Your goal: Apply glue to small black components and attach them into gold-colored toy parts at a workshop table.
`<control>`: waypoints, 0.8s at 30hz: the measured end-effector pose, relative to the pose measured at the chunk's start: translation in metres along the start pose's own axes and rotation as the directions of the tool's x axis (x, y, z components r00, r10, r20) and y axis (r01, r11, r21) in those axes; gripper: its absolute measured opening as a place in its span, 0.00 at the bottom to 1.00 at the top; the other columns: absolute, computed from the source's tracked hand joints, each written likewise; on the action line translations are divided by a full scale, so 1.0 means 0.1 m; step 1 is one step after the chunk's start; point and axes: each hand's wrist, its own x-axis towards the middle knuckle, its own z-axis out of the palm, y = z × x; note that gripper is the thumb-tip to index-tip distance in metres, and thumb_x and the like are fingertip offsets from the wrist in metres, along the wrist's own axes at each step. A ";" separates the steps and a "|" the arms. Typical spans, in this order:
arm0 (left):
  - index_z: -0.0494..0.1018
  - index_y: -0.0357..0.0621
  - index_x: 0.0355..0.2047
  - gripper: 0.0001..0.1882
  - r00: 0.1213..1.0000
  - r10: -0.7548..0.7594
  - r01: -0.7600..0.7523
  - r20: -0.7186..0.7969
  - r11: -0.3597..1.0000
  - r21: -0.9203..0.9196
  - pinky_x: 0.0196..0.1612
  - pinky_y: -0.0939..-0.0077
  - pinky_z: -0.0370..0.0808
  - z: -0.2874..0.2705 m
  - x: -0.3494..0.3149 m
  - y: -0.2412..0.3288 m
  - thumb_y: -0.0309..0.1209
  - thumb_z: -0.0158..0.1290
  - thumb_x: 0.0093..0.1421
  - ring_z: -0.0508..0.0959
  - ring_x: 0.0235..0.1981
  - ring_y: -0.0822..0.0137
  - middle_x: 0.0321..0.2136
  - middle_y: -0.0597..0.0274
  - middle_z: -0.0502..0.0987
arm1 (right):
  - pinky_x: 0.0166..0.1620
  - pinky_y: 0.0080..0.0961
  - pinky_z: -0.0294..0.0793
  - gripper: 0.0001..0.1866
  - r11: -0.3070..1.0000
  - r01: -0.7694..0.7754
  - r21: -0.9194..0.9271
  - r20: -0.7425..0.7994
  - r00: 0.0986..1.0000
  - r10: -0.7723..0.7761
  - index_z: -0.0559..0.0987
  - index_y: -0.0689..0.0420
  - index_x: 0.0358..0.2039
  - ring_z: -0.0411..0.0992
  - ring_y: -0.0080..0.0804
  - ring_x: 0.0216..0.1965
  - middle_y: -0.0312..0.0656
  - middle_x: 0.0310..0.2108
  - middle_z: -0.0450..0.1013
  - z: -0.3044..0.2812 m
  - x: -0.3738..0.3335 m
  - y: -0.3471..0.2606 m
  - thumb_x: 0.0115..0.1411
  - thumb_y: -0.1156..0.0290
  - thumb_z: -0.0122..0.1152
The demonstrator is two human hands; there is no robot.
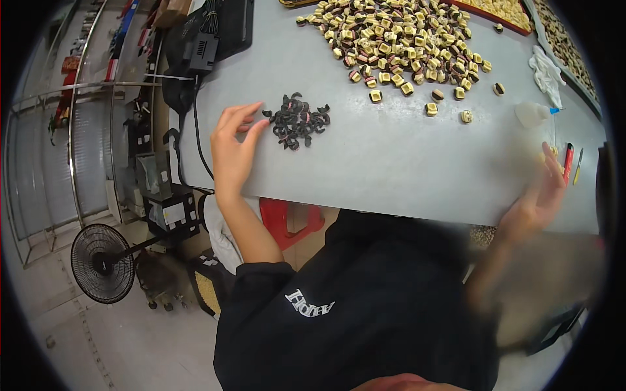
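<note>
My left hand (236,146) is over the left part of the grey table (391,169), its fingers curved and thumb apart, with nothing visible between them. Right beside its fingertips lies a small heap of black curved pieces (297,124), some with pinkish bits. My right hand (538,195) is at the table's right front edge, slightly blurred, fingers extended and seemingly holding nothing. Just past its fingers are a few pale yellow pieces (555,152), partly hidden. A large pile of small yellow-and-dark square pieces (407,39) covers the far middle of the table.
On the right are a translucent squeeze bottle (531,115) with a blue tip, a white cloth (546,73), a red pen-like tool (568,163) and a thin yellow tool (578,166). A red tray (499,14) stands far right. A cable (197,137) runs down the left edge.
</note>
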 end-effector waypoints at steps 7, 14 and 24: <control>0.77 0.38 0.37 0.11 0.999 0.012 -0.013 0.035 1.000 0.005 0.36 0.81 0.72 0.09 0.07 0.04 0.20 0.57 0.51 0.75 0.30 0.72 0.33 0.61 0.75 | 0.42 0.18 0.67 0.09 0.999 -0.029 0.019 0.005 1.000 0.028 0.69 0.64 0.43 0.67 0.21 0.34 0.48 0.45 0.71 -0.02 -0.01 -0.03 0.62 0.78 0.48; 0.75 0.32 0.36 0.10 0.988 -0.115 0.086 -0.100 0.964 -0.251 0.39 0.82 0.74 0.24 0.04 0.00 0.17 0.55 0.53 0.78 0.35 0.71 0.33 0.58 0.77 | 0.43 0.18 0.67 0.09 0.978 -0.128 0.167 -0.031 0.990 0.135 0.69 0.61 0.43 0.66 0.21 0.35 0.47 0.46 0.70 -0.09 -0.05 0.08 0.62 0.79 0.47; 0.69 0.36 0.32 0.09 0.978 -0.154 0.095 -0.138 0.927 -0.363 0.35 0.81 0.74 0.31 0.08 -0.04 0.18 0.57 0.51 0.75 0.29 0.72 0.27 0.61 0.74 | 0.44 0.19 0.68 0.09 0.970 -0.107 0.216 0.075 0.993 0.093 0.68 0.60 0.39 0.66 0.23 0.41 0.43 0.46 0.65 -0.14 0.01 0.08 0.58 0.84 0.47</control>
